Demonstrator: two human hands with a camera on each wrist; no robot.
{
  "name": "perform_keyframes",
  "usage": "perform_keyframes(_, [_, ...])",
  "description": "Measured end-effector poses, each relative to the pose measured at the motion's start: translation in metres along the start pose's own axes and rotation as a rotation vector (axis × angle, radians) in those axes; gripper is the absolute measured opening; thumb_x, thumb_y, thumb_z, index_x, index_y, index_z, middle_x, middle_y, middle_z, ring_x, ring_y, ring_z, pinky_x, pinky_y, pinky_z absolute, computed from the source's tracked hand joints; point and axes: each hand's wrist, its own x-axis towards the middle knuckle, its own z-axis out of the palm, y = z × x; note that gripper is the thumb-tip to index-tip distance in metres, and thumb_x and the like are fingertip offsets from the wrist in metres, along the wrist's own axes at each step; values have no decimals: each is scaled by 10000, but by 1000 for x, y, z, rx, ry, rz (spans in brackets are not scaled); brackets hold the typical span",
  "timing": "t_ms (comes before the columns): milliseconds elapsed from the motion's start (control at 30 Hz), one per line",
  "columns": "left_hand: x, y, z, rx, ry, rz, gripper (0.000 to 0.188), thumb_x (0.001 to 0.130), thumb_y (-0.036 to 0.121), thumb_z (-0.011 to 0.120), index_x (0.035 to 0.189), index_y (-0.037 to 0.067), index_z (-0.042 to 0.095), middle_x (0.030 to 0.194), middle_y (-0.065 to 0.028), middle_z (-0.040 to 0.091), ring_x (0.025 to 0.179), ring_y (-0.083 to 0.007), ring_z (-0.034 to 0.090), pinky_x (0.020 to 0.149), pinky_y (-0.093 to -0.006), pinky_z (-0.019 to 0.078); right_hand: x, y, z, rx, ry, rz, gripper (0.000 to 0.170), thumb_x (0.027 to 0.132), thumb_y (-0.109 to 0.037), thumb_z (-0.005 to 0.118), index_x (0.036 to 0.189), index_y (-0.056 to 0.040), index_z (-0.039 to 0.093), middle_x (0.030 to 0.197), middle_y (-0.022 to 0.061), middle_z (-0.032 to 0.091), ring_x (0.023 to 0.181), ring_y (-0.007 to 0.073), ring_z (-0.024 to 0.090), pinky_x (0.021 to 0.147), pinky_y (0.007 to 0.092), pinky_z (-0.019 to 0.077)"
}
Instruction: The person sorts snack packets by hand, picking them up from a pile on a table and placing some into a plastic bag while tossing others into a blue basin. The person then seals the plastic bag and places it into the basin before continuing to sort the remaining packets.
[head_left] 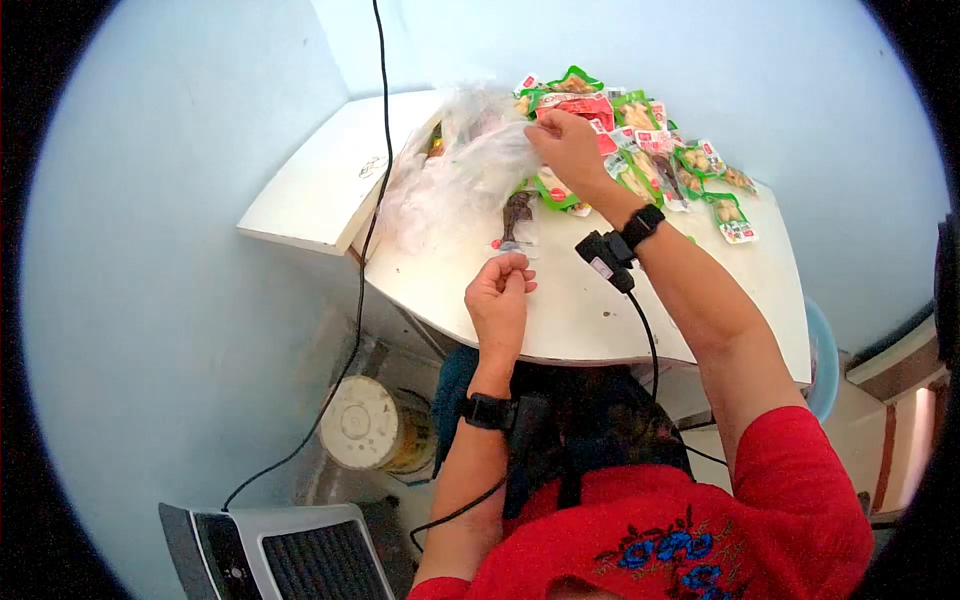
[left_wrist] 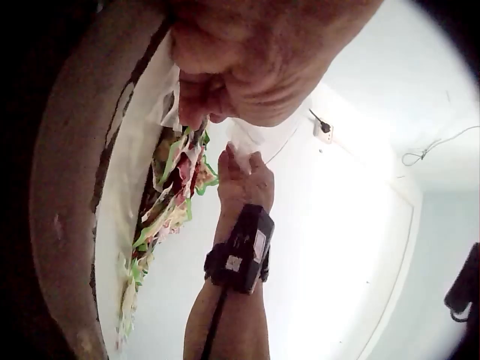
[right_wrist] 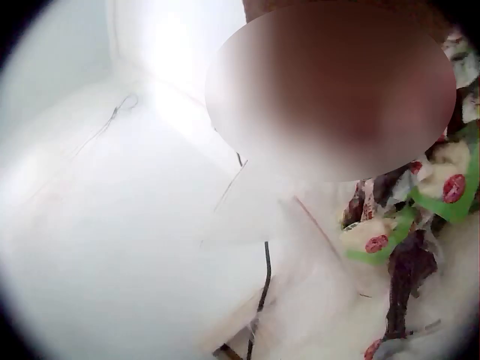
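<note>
A thin, clear plastic bag point(head_left: 460, 170) billows over the table's left half. My right hand point(head_left: 572, 150) pinches its gathered edge and holds it raised; the left wrist view also shows this hand point(left_wrist: 246, 184) with white film between its fingers. Flat on the table below the bag is a clear packet of dark meat point(head_left: 518, 215) with a small red label. My left hand point(head_left: 500, 300) has thumb and fingers pinched together at the packet's near end, where clear film shows at the fingertips. In the right wrist view, a blurred patch hides the right hand, while the dark packet point(right_wrist: 409, 277) shows lower right.
Many green-edged snack packets point(head_left: 640, 180) lie piled at the back right of the white table point(head_left: 590, 310). A white board point(head_left: 320, 180) stands at the left. A black cable point(head_left: 378, 180) hangs past the table's left side. Below are a lidded bucket point(head_left: 360, 422) and a heater-like appliance point(head_left: 320, 560).
</note>
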Motion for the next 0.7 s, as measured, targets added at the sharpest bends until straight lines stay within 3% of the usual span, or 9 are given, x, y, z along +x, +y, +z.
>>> perform_keyframes(100, [0,0,-1,30,3,13,157,893,-41,516,989,-36,640,927,-80,654,810,-157,648,721,-271,552,-11,15,-15,61,-64,52,221,812,-195,654,840,24,636,779,153,644,695,259,633,671,399,498])
perform_keyframes(133, [2,-1,-1,5,3,-1,156,894,-41,518,990,-36,640,933,-82,652,819,-158,647,719,-270,552,-16,18,-19,74,-96,74,194,832,-156,648,875,32,624,777,118,635,673,207,612,668,367,505])
perform_keyframes(233, [2,0,-3,-29,5,-27,158,895,-40,522,1007,-40,634,958,-87,646,846,-162,643,713,-267,552,-28,23,-22,343,-96,239,149,853,-103,633,909,34,612,769,86,636,671,158,599,617,315,510])
perform_keyframes(367, [-1,9,-2,57,5,-28,206,885,-29,551,1081,-32,615,1026,-101,633,874,-175,642,712,-269,552,-39,39,-27,279,-101,114,104,867,-59,612,926,23,588,793,50,617,682,112,589,537,275,502])
perform_keyframes(400, [-1,14,0,96,6,-28,228,880,-24,564,1104,-25,610,1048,-106,629,880,-179,643,712,-270,552,-42,36,-29,358,-121,204,100,867,-64,612,927,14,592,797,45,617,685,109,588,548,273,501])
perform_keyframes(500, [3,38,7,561,10,285,320,853,-11,609,1172,18,595,1141,-125,603,904,-189,645,715,-268,551,-52,21,-40,547,-162,422,93,867,-80,610,934,-16,605,809,34,621,694,100,586,581,265,498])
perform_keyframes(533, [8,43,5,614,-52,320,411,819,26,664,1220,71,585,1262,-159,541,974,-227,635,722,-294,552,-53,18,-43,581,-163,454,94,866,-87,610,939,-29,609,813,30,624,697,99,586,591,262,496])
perform_keyframes(633, [33,39,1,936,-175,584,483,793,84,710,1255,93,569,1355,-196,463,1058,-299,598,792,-362,542,-56,26,-43,704,-182,526,105,874,-121,611,955,-54,615,841,24,633,706,101,590,607,255,490])
perform_keyframes(700, [44,42,7,1098,-242,619,523,776,160,739,1265,101,562,1394,-224,416,1131,-386,543,890,-431,499,-59,26,-44,787,-191,551,109,887,-138,609,966,-64,614,868,25,642,731,109,607,618,253,491])
